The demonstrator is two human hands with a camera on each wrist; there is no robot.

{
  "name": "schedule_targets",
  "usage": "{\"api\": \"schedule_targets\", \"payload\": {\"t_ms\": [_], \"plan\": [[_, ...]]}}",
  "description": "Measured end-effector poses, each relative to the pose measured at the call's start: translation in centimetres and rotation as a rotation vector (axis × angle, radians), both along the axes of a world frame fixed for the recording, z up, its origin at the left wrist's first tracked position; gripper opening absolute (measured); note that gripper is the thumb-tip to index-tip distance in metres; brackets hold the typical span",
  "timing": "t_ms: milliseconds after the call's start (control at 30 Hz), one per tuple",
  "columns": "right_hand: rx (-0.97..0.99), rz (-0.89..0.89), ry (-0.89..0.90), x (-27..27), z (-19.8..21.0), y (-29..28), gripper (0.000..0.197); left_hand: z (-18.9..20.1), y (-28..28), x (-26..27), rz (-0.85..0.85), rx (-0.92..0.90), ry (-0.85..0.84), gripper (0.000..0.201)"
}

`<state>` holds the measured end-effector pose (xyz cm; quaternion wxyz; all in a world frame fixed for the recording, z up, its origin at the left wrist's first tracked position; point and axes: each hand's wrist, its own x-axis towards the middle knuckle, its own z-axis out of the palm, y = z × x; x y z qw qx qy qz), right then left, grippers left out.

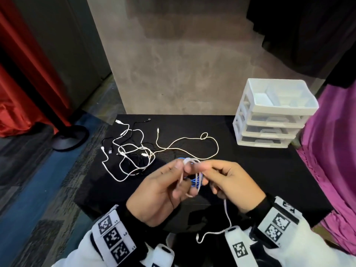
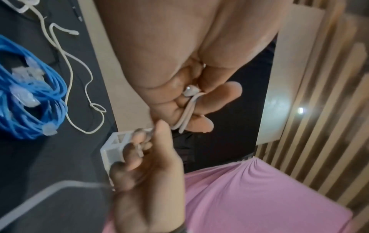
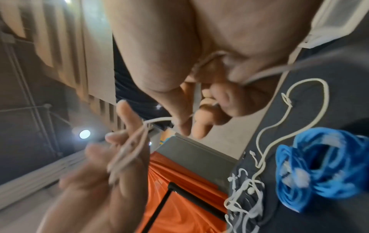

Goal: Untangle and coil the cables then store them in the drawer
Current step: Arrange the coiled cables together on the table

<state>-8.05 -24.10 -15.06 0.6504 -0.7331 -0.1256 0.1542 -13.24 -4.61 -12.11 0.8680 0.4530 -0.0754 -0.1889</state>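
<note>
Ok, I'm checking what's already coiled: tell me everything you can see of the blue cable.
The blue cable is a thin, bright blue cord, plastic-jacketed by the look of it, wound into a loose bundle of many loops. Several clear plastic plugs show among the strands, so it may be more than one cable. It lies flat on the black table, beside the long white cable. In the head view both hands largely hide it; the wrist views show it lying below them, with neither hand touching it.

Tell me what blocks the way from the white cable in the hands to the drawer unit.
Nothing visible on the table blocks it. The white cable is held above bare black tabletop before the drawer unit, but its drawers look shut.
</note>
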Motion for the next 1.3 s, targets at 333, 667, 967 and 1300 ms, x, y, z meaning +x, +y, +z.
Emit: {"api": "schedule_targets", "payload": {"t_ms": [333,667,967,1300], "plan": [[-0.476,0.294,-0.38,-5.3,-1.8,1.4,0.027,-1.7,0.8,2.2,0.495,0.52,-0.268,0.026],[-0.349,-0.003,-0.516,-0.9,4.0,-1.3,0.014,-1.5,-0.3,0.0,0.095,0.845,-0.328,0.034],[-0.068,-0.033,-0.199,0.3,-2.4,-0.5,0.018,1.0,0.3,0.3,0.154,0.085,-0.122,0.027],[-0.32,0.19,-0.268,-6.5,-6.3,1.5,0.017,0.7,2.9,3.6,0.54,0.629,-0.412,0.029]]}}
